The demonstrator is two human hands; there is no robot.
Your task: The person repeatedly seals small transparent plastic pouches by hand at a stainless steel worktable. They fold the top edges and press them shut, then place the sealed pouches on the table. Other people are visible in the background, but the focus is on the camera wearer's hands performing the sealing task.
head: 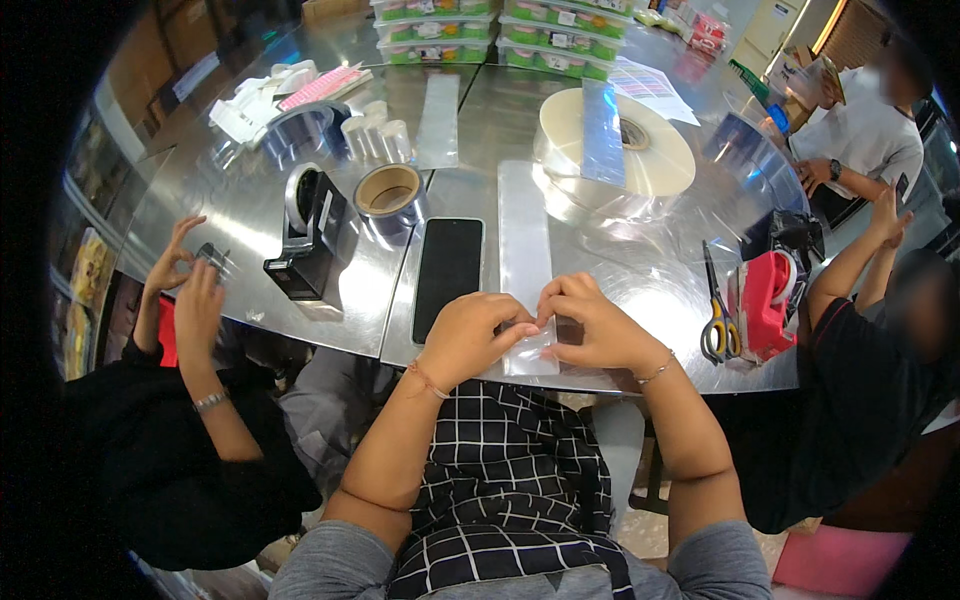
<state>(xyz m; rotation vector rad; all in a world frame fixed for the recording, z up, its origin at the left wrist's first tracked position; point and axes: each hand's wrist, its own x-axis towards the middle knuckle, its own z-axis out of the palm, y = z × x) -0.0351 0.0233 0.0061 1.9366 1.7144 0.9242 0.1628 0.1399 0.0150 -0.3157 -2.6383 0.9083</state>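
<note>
A long strip of clear plastic film point(524, 240), possibly a stack of flat sleeves, lies lengthwise on the steel table before me. Over its near end, my left hand point(480, 330) pinches the clear plastic between thumb and fingers. My right hand point(600, 326) meets it from the other side, fingertips bent onto the same plastic. How many layers they grip is hidden by the fingers. Just left of my left hand lies a smartphone point(448, 274) with a dark screen. Yellow-and-black scissors point(720, 334) rest to the right of my right hand, apart from it.
A black tape dispenser point(307, 244) and a tape roll point(390, 196) stand left; a red tape dispenser point(765, 304) stands right. A large film roll point(652, 161) lies ahead, below stacked plastic boxes point(562, 41). Co-workers sit at both sides; one person's hands point(196, 285) are at left.
</note>
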